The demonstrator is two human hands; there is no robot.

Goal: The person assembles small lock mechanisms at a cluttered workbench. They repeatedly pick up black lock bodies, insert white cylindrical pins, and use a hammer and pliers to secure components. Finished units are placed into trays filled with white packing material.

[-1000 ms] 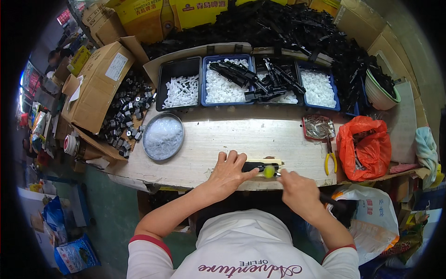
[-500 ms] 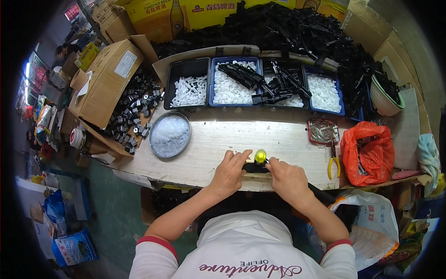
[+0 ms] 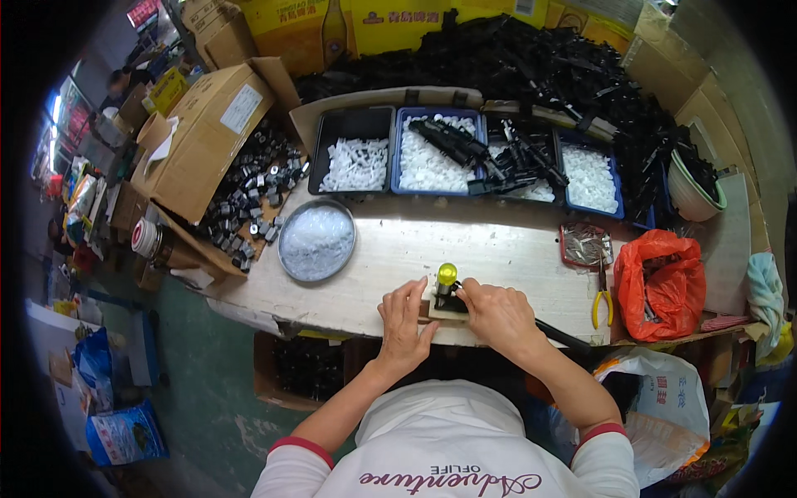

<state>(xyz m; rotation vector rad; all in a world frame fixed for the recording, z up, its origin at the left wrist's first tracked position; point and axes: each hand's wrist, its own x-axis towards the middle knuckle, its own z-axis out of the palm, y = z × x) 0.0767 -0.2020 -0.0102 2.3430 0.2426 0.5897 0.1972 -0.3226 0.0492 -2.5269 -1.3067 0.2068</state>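
Note:
A small dark fixture (image 3: 452, 304) with a shiny yellow round top (image 3: 447, 274) stands on a wooden block (image 3: 435, 314) at the front edge of the bench. My left hand (image 3: 403, 325) is at its left side, fingers stretched and thumb apart, holding nothing visible. My right hand (image 3: 503, 320) is closed at its right side; whatever lies in those fingers is mostly hidden, with only a dark bit showing by the fingertips. From behind my right hand a long black bar (image 3: 563, 335) runs out toward the lower right.
A round metal dish (image 3: 317, 274) holds clear, whitish small pieces. Bins (image 3: 353, 192) of white parts line the back, before a heap of black parts (image 3: 515, 62). Yellow-handled pliers (image 3: 602, 309), a red tray (image 3: 566, 259) and a red plastic bag (image 3: 696, 274) sit right.
My left hand has drawn back slightly from the fixture, its fingers now spread. My right hand stays closed beside it. The whole view has shifted a little.

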